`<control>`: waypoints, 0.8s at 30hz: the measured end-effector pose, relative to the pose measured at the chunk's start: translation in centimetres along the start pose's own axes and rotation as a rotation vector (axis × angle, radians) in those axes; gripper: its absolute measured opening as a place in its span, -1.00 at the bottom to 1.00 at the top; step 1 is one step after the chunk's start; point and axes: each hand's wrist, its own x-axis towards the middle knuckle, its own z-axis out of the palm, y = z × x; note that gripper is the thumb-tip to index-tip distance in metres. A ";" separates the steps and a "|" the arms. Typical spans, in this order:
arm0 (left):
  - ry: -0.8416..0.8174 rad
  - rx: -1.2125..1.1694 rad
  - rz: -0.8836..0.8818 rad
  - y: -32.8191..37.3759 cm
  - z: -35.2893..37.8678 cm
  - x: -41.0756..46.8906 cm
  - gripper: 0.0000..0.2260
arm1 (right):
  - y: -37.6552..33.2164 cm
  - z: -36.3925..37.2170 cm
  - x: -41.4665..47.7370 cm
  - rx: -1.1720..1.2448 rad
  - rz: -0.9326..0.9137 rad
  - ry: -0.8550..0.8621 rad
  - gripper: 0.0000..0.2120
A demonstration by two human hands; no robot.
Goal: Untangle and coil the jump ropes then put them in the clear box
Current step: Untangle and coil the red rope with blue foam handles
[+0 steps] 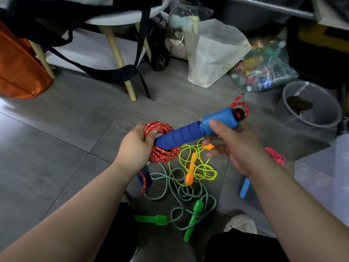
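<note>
Left hand (136, 146): curled round the red rope coil (162, 155), thumb pressed on the loops where they meet the handle's dark end.
Right hand (232, 146): grips the blue handle (188, 134) at its thick, lighter end, thumb on top and fingers curled beneath.
Red rope coil: held above the floor (75, 138), several loops bunched together; a short red tail comes out of the handle's black cap (it loops just past the right hand).
Second dark blue handle (145, 176): hangs below the left wrist on a red strand.
Green rope (175, 188): loose tangle on the floor between the forearms, with its green handles (194, 218) on the near side.
Yellow rope (200, 167): tangled just beyond the green one and overlapping it, orange handles (189, 178) lying in it.
Pink rope (275, 156): small heap towards the floor's right edge, beside the clear box (324, 176).
Light blue handle (244, 188): on the floor, partly hidden by the right forearm.
Far side: grey bucket (313, 104), white paper bag (213, 53), orange bag (18, 69).
</note>
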 end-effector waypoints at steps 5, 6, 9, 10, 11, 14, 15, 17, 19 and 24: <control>0.034 0.034 -0.010 -0.1 0.3 -0.1 -0.83 | -0.1 1.3 -0.6 -0.105 -0.193 0.005 -0.88; 0.046 0.052 -0.010 -0.1 0.3 0.0 -0.82 | -0.1 1.5 -0.7 -0.109 -0.219 -0.007 -0.84; 0.060 0.117 0.020 0.0 0.4 0.0 -0.78 | 0.1 1.7 -0.7 -0.125 -0.269 -0.040 -0.80; 0.061 0.134 0.039 0.2 0.4 -0.1 -0.77 | 0.2 1.7 -0.8 -0.143 -0.282 -0.055 -0.78; 0.062 0.140 0.063 0.3 0.3 -0.2 -0.78 | 0.2 1.8 -0.8 -0.161 -0.286 -0.074 -0.77; 0.084 0.042 0.086 0.6 0.2 -0.3 -0.86 | 0.4 1.9 -0.9 -0.090 -0.237 -0.109 -0.73; 0.082 -0.017 0.064 0.8 0.1 -0.3 -0.88 | 0.4 1.7 -0.9 -0.048 -0.218 -0.116 -0.74; 0.052 -0.128 0.013 0.8 -0.1 -0.1 -0.80 | 0.5 1.4 -0.7 -0.009 -0.203 -0.128 -0.77; 0.030 -0.265 -0.037 0.5 -0.1 0.0 -0.76 | 0.6 1.5 -0.7 -0.035 -0.180 -0.154 -0.74; 0.023 -0.413 -0.028 1.1 0.0 -0.3 -0.78 | 1.1 2.2 -0.7 -0.148 -0.203 -0.161 -0.67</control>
